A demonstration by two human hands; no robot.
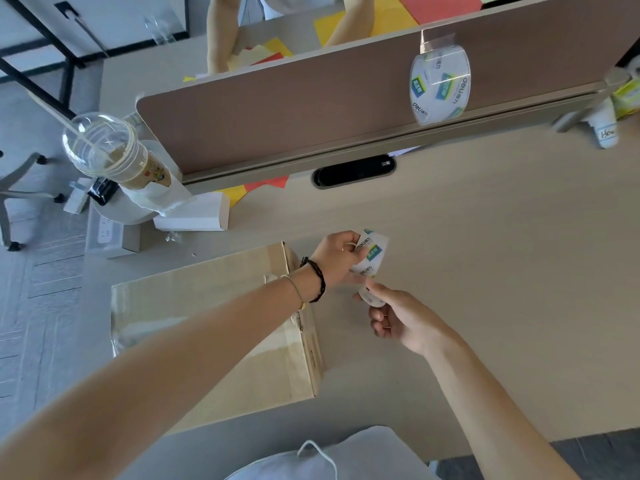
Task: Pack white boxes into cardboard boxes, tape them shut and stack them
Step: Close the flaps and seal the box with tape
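A closed cardboard box (214, 306) with clear tape over its top lies on the desk, under my left forearm. Just right of its far corner my left hand (334, 258) grips a roll of clear tape (372, 252) with a printed core. My right hand (394, 318) is below the roll and pinches the tape's lower edge between thumb and forefinger. A second tape roll (439, 85) hangs by its own strip on the brown desk divider (294, 109). A white box (194, 216) lies at the back left of the desk.
An iced drink cup (114, 150) with a straw stands at the desk's left corner, on white packaging. A black cable slot (353, 173) sits below the divider. Another person's arms (221, 32) and coloured paper sheets show behind it. Bare desk (502, 271) spreads to the right.
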